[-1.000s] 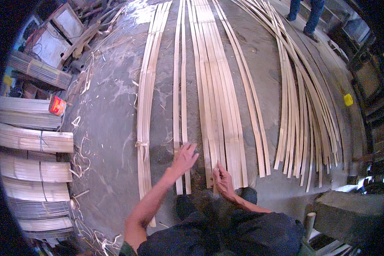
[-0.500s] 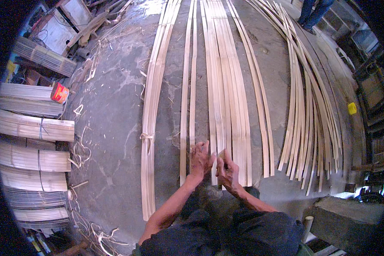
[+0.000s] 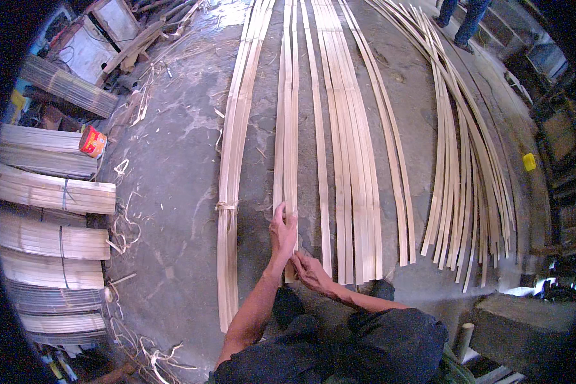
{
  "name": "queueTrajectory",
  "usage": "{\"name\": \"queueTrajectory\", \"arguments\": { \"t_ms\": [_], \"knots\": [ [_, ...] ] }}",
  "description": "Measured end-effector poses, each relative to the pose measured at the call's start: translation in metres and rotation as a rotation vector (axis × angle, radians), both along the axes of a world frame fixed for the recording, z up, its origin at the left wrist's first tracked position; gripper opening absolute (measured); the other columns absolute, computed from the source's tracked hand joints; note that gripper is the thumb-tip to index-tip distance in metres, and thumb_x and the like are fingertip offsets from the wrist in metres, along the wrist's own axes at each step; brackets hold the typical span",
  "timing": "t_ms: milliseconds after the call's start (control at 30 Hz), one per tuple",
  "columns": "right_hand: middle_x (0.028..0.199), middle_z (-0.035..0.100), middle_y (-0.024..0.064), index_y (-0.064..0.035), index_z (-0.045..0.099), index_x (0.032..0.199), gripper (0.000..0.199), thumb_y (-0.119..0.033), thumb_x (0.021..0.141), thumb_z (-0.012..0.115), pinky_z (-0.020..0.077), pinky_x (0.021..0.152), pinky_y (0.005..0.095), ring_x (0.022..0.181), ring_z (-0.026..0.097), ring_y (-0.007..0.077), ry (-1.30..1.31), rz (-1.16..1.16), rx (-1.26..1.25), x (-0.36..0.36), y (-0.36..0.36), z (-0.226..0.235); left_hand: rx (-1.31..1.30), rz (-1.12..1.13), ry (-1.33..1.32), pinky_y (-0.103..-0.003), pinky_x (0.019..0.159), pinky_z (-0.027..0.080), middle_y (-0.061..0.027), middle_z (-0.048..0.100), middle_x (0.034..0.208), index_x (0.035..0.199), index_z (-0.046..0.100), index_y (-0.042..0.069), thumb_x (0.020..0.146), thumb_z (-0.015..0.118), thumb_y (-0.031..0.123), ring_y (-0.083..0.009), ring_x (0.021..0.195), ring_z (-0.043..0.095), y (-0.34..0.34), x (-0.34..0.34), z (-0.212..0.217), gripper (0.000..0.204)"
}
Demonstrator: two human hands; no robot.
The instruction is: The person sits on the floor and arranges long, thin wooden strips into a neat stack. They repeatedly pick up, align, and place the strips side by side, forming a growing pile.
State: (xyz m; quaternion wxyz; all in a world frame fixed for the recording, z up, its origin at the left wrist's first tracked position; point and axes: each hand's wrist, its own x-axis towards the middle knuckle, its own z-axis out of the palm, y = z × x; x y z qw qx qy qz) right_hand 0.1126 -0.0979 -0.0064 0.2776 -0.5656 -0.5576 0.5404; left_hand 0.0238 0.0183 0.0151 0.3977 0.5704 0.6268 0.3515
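Observation:
Long, pale, flat wooden strips, perhaps split bamboo, lie lengthwise on the concrete floor in front of me. My left hand is closed over the near part of a narrow group of strips. Just below and to its right, my right hand pinches at the near end of the rightmost strip there, its fingertips partly hidden. A single strip lies right of this group, with a wider set of strips beside it. Left of my hands rests a bundle bound by a thin band near its lower part.
Farther right are a loose pair of strips and a fanned pile. Tied stacks of slats line the left side, with a red tub on them. A concrete block stands near right; a person's legs show far right.
Both hands have moved left, from the middle strips to the narrow group. A strip has joined that group, now closer together. The view has shifted slightly.

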Motion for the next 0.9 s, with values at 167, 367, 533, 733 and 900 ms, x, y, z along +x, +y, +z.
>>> {"name": "queueTrajectory", "arguments": {
  "t_ms": [167,367,533,733,900],
  "knots": [
    [0.087,0.057,0.0197,-0.0023,0.052,0.127,0.032,-0.018,0.098,0.051,0.0465,0.074,0.0388,0.08,0.058,0.0315,-0.013,-0.141,0.278,0.008,-0.002,0.022,0.214,-0.04,0.238,-0.044,0.094,0.045,-0.0281,0.059,0.116,0.134,0.045,-0.007,0.091,0.055,0.012,-0.0407,0.107,0.058,-0.011,-0.009,-0.017,0.048],
    [0.1,0.059,0.0223,-0.0028,0.035,0.141,0.057,-0.018,0.091,0.058,0.0481,0.077,0.0436,0.088,0.058,0.0394,-0.18,-0.099,0.336,0.016,0.027,-0.01,0.227,-0.048,0.257,-0.045,0.087,0.047,-0.0273,0.06,0.107,0.134,0.046,-0.007,0.091,0.054,0.013,-0.0399,0.099,0.06,-0.012,-0.014,-0.016,0.048],
    [0.101,0.061,0.0227,-0.0038,0.032,0.145,0.065,-0.02,0.089,0.061,0.0505,0.076,0.0449,0.087,0.061,0.0386,-0.372,-0.047,0.024,-0.001,0.044,0.016,0.153,-0.032,0.16,-0.045,0.087,0.047,-0.0267,0.061,0.107,0.134,0.048,-0.005,0.092,0.054,0.015,-0.0398,0.099,0.06,-0.015,-0.017,-0.009,0.047],
    [0.091,0.063,0.0102,-0.0005,0.046,0.131,0.043,-0.019,0.094,0.055,0.0513,0.066,0.0344,0.077,0.062,0.0184,0.251,-0.438,-0.028,0.015,0.04,0.033,0.236,0.056,0.075,-0.044,0.088,0.047,-0.0258,0.063,0.109,0.13,0.052,-0.005,0.094,0.053,0.016,-0.0393,0.099,0.061,-0.015,-0.01,0.002,0.042],
    [0.073,0.051,-0.0008,-0.0004,0.052,0.12,0.026,-0.017,0.1,0.051,0.0413,0.052,0.0228,0.059,0.047,0.006,0.209,-0.592,0.107,0.035,0.039,0.084,0.283,0.049,0.147,-0.043,0.089,0.046,-0.0253,0.063,0.113,0.13,0.052,-0.005,0.096,0.053,0.016,-0.0395,0.101,0.061,-0.014,0.003,0.011,0.041]
  ]
}}
